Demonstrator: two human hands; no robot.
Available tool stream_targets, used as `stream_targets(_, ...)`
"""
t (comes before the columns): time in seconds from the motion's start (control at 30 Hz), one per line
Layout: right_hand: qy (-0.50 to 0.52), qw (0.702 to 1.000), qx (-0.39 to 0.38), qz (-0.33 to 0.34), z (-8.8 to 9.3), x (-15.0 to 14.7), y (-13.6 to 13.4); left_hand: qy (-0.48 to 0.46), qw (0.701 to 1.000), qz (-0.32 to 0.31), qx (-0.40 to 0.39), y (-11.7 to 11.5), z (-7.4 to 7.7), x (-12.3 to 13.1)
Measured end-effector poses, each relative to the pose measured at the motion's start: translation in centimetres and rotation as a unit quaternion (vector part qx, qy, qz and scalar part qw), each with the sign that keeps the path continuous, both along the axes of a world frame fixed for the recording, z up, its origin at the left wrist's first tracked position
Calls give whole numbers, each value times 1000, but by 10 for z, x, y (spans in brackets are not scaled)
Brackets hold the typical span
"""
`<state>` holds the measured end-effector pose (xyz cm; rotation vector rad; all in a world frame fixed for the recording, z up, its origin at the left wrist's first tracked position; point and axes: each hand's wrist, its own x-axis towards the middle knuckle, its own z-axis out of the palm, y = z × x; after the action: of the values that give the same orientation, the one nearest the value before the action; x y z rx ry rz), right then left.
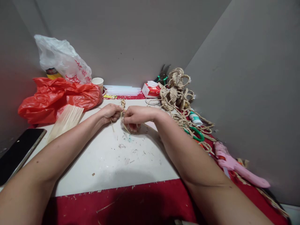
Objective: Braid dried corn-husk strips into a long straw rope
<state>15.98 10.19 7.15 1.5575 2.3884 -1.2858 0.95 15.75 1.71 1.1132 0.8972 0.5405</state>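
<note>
My left hand (pixel 112 112) is closed in a pinch at the far middle of the white board (pixel 100 168), with thin straw-coloured strands hanging below its fingers. Close beside it, my right hand (pixel 134 117) is curled with its fingers bent down, gripping strands of the same material. Between the two hands runs a short piece of straw braid (pixel 123 103), whose knotted end sticks up beyond the fingertips. The right fingers are partly hidden behind the back of that hand.
Red (pixel 56 97) and white plastic bags (pixel 61 59), a paper cup (pixel 97 82), a phone (pixel 21 153) and flat pale strips (pixel 67 120) lie left. Clear sticks (pixel 123 90) and a tissue pack (pixel 151 89) sit behind. Braided cord (pixel 173 97), pliers (pixel 162 75) and a pink glue gun (pixel 236 165) lie right.
</note>
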Motion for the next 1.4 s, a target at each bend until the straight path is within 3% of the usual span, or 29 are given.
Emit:
stream_targets(0.07,54,997,-13,-55,9,15,2,-3,1000,-4,-1,1,0,-1)
stream_targets(0.17,125,965,75,-219,8,27,11,-1,1000,-15,-3,2,1,-2)
stream_targets(0.23,144,942,109,-284,0,24,16,3,1000,-18,-7,3,1,-2)
stream_targets(0.43,162,955,20,-250,-29,-5,20,-2,999,-31,8,2,2,-3)
stream_targets(0.63,158,959,-91,-217,-31,1,31,28,997,-60,48,1,1,-5)
stream_targets(0.73,182,946,-155,-219,-31,6,36,42,994,-66,82,1,2,-6)
stream_targets(0.83,252,909,-216,-252,-37,5,37,94,981,-66,155,2,3,-8)
stream_targets(0.97,324,861,-197,-340,-50,-8,30,201,933,-77,289,1,8,-13)
stream_targets(1.13,329,848,-110,-401,-54,-22,19,360,836,-122,397,-6,28,-16)
stream_targets(1.23,369,827,-138,-402,-53,-24,17,439,778,-124,432,-17,33,-9)
stream_targets(1.4,415,796,-187,-398,-56,-19,20,523,685,-138,488,-49,22,11)
